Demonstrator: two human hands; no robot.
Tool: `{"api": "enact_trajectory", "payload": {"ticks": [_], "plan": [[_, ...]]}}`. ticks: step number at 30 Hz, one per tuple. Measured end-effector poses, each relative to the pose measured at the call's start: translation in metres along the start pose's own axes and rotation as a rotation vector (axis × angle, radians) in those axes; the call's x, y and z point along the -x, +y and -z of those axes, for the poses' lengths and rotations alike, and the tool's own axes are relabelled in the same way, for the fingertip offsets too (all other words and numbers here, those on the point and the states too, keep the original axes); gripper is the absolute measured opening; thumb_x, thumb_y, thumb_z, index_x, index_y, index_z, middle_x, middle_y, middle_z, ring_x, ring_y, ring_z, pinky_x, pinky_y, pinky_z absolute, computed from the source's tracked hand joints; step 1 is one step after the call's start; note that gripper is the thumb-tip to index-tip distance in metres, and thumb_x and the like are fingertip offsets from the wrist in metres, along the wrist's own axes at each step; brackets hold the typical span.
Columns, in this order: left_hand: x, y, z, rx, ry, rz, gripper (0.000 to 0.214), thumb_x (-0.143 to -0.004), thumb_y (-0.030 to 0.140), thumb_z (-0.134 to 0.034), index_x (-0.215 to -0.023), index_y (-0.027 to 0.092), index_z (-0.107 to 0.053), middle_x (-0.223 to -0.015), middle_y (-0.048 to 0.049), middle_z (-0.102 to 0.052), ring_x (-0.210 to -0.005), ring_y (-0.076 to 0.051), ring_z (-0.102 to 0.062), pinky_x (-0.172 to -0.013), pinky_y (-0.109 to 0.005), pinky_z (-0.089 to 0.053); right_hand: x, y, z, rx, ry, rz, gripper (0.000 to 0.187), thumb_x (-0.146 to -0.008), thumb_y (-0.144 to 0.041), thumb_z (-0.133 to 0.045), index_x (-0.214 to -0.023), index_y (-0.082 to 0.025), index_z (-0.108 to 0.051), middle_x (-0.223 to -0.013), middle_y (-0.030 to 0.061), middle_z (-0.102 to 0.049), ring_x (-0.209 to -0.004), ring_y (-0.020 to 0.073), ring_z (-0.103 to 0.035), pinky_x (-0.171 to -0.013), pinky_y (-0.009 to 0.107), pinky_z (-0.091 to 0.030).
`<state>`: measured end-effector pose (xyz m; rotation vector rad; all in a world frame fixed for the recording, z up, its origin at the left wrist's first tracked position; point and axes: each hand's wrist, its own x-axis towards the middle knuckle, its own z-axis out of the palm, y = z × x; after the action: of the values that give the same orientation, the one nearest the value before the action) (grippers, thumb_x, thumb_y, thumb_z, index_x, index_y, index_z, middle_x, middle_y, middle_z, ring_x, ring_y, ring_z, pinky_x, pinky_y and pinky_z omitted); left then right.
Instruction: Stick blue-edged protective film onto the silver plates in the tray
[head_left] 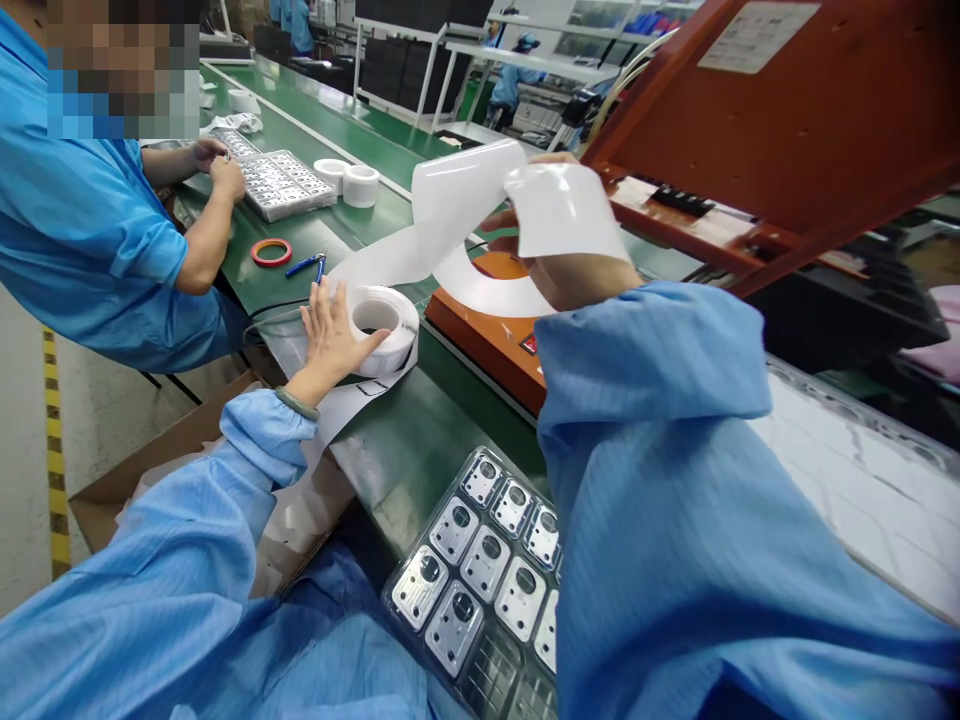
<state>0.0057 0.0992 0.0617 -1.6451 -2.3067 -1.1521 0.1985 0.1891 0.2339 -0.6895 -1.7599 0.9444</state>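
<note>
Hands were well apart. Left hand lay splayed flat on the roll, wrist low, on the green bench. Right hand was raised, forearm angled up, gripping the white film strip running off the roll above the orange press.

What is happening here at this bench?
A person in a blue smock holds up a strip of white film in the right hand, while the left hand rests with spread fingers on a roll of film on a green workbench. A tray of metal plates sits nearby. To the left, a co-worker's hands are at a similar tray.
</note>
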Motion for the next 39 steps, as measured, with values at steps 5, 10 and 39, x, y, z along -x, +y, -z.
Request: {"api": "enact_trajectory", "payload": {"ticks": [5, 10, 39], "plan": [[0.002, -0.012, 0.001, 0.115, 0.243, 0.051, 0.100, -0.072, 0.057, -0.062, -0.145, 0.002, -0.021, -0.149, -0.0244, -0.021, -0.142, -0.031, -0.018, -0.116, -0.047, -0.018, -0.003, -0.015, 0.011, -0.172, 0.029, -0.025, 0.007, -0.090, -0.024, -0.049, -0.086, -0.021, -0.044, -0.075, -0.0064, -0.054, -0.054, 0.0019, -0.056, -0.046, 0.014, -0.039], [-0.002, -0.024, 0.006, 0.271, 0.227, 0.083, 0.072, -0.079, 0.042, -0.057, -0.137, 0.007, -0.035, -0.131, -0.0192, -0.049, -0.122, -0.026, -0.048, -0.105, -0.041, -0.037, -0.003, -0.035, 0.022, -0.258, 0.050, 0.134, 0.009, -0.087, -0.025, -0.054, -0.084, -0.021, -0.047, -0.075, -0.0056, -0.055, -0.053, 0.0037, -0.057, -0.041, 0.017, -0.036], [-0.028, 0.003, 0.047, 0.374, 0.133, -0.063, 0.047, -0.089, 0.044, -0.045, -0.053, 0.014, -0.044, -0.069, -0.0044, -0.056, -0.069, -0.011, -0.051, -0.066, -0.024, -0.038, 0.083, 0.043, -0.040, 0.404, -0.457, 0.127, 0.025, -0.089, -0.034, -0.050, -0.095, -0.016, -0.067, -0.098, 0.0051, -0.067, -0.094, 0.0147, -0.059, -0.089, 0.031, -0.044]]}}
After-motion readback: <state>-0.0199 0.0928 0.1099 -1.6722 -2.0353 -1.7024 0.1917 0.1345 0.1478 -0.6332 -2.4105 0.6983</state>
